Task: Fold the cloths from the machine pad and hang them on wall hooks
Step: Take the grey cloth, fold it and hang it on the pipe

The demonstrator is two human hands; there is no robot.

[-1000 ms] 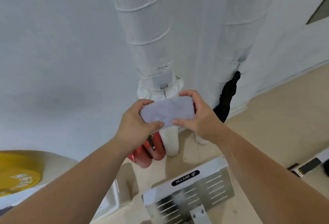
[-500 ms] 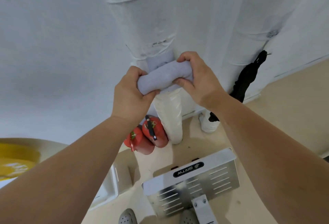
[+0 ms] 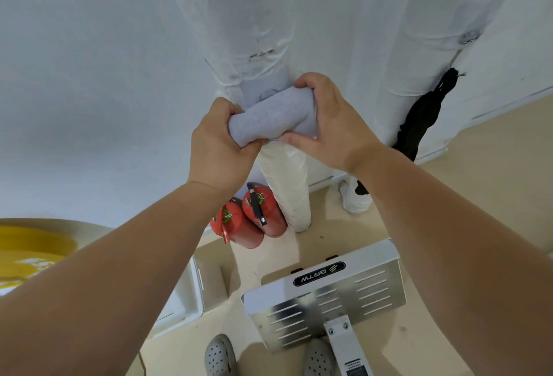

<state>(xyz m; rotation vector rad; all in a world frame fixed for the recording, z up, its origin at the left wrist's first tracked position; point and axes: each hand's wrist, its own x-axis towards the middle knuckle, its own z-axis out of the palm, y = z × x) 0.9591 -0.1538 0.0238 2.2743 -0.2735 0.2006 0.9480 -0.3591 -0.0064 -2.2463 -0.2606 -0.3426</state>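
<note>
A folded pale grey-blue cloth is held up against the white wrapped pipe on the wall. My left hand grips its left end with the fingers curled round it. My right hand grips the right end, thumb underneath. Another pale grey cloth hangs flat on the pipe just behind and above the held one. The hook itself is hidden by the cloths and my hands.
A black cloth hangs from a hook on the right pipe. Two red fire extinguishers stand at the pipe's foot. The silver machine pad is on the floor before my grey shoes. A yellow disc lies left.
Both hands rose and moved in to the pipe with the cloth, which went from a flat folded rectangle to a bunched roll pressed against the hanging cloth.
</note>
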